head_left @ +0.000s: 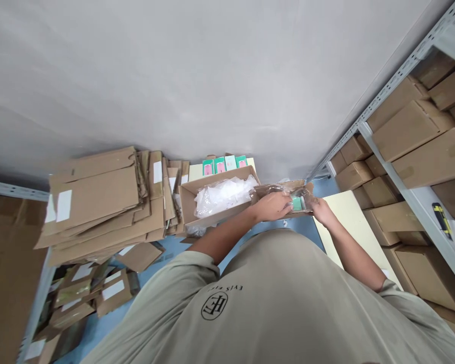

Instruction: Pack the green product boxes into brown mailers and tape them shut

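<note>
Both hands meet over a small open cardboard box (278,190) near the far edge of the blue surface (296,230). The left hand (275,205) comes in from the left with its fingers curled onto the left end of a small green packet (298,203). The right hand (320,210) closes on the packet's right end from the other side. The packet lies directly between the two hands, touching both, at the mouth of the small box. Whether it rests on the box or is held just above it cannot be told.

The packet is a flat, pale green piece inside glossy clear wrap that crinkles and catches the light. Any print on it is too small to read.

Just left of the small box stands a larger open carton (191,194) filled with clear plastic bags (223,194). Behind that carton, at the far edge against the grey wall (212,76), a row of little green and pink boxes (224,164) stands upright. Further left, a thick stack of flattened cardboard (98,202) with white labels lies spread out. On the right, a metal rack (398,187) carries rows of closed brown cartons (409,129), and a yellow-and-black tool (441,218) lies on one of its shelves. A cream panel (351,222) sits between the rack and the blue surface.
</note>
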The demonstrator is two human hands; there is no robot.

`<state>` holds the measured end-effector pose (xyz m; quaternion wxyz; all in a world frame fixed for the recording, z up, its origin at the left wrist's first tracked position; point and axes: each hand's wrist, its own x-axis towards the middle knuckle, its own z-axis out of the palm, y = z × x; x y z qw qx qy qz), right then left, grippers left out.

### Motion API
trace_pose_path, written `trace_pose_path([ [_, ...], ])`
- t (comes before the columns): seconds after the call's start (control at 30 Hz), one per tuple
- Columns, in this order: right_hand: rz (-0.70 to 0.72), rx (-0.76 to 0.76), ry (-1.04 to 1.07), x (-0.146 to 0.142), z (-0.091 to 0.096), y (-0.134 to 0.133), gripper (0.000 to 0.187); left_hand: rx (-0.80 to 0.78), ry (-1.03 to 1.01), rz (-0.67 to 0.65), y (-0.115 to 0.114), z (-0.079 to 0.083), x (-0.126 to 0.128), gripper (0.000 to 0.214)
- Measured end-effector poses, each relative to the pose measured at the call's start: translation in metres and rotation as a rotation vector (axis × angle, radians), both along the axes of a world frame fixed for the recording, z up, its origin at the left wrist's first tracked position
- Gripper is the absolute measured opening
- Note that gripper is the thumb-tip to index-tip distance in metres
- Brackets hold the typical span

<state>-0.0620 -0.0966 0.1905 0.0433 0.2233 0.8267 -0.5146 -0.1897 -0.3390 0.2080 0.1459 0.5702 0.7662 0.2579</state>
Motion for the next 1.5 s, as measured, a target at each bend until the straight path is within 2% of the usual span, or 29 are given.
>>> trace_pose_path([
  [0.1, -0.032, 0.029, -0.013, 0.003, -0.001, -0.003, 0.031, -0.093, -0.114, -0.027, 0.008, -0.01, -0.008, 0.039],
  [0.2, -0.024, 0.11, -0.046, 0.004, 0.002, -0.008, 0.027, -0.187, -0.163, 0.005, 0.019, -0.017, -0.011, 0.041],
  [0.3, -0.025, 0.112, -0.071, 0.004, 0.002, -0.011, 0.024, -0.265, -0.173, 0.036, 0.029, -0.016, -0.008, 0.045],
  [0.4, -0.09, 0.019, -0.067, 0.005, -0.002, -0.009, 0.022, -0.17, -0.171, 0.014, 0.022, -0.005, -0.002, 0.042],
  [0.47, -0.138, -0.062, -0.067, 0.006, -0.006, -0.007, 0.02, -0.057, -0.144, 0.04, 0.006, 0.008, 0.003, 0.04],
  [0.53, -0.175, -0.152, -0.068, 0.008, -0.008, -0.005, 0.018, 0.055, -0.061, 0.137, -0.018, 0.023, 0.008, 0.039],
  [0.6, -0.197, -0.21, -0.06, 0.01, -0.01, -0.003, 0.017, 0.122, 0.095, 0.321, -0.043, 0.035, 0.012, 0.037],
  [0.7, -0.194, -0.181, -0.052, 0.011, -0.011, -0.002, 0.018, 0.049, 0.245, 0.602, -0.069, 0.042, 0.015, 0.058],
  [0.77, -0.181, -0.121, -0.053, 0.01, -0.012, -0.002, 0.019, -0.049, 0.23, 0.67, -0.075, 0.04, 0.015, 0.066],
  [0.83, -0.167, -0.074, -0.052, 0.009, -0.012, -0.003, 0.02, -0.098, 0.203, 0.619, -0.072, 0.035, 0.016, 0.059],
  [0.9, -0.148, -0.042, -0.053, 0.008, -0.009, -0.004, 0.021, -0.09, 0.221, 0.508, -0.064, 0.03, 0.016, 0.051],
  [1.03, -0.089, 0.059, -0.038, 0.005, 0.003, -0.007, 0.023, -0.084, 0.186, 0.163, -0.046, 0.018, 0.014, 0.04],
  [1.1, -0.057, 0.101, -0.032, 0.005, 0.009, -0.009, 0.024, -0.127, 0.1, -0.006, -0.039, 0.008, 0.007, 0.043],
  [1.17, -0.036, 0.11, -0.036, 0.005, 0.015, -0.012, 0.024, -0.2, 0.049, -0.098, -0.033, -0.005, -0.002, 0.051],
  [1.37, 0.0, 0.055, -0.067, 0.007, 0.015, -0.019, 0.023, -0.383, -0.002, -0.123, -0.022, -0.049, -0.012, 0.073],
  [1.43, 0.006, 0.055, -0.072, 0.008, 0.01, -0.019, 0.023, -0.396, 0.041, -0.086, -0.02, -0.058, -0.008, 0.073],
  [1.5, -0.002, 0.051, -0.074, 0.01, 0.004, -0.018, 0.022, -0.391, 0.092, -0.048, -0.019, -0.06, -0.005, 0.072],
])
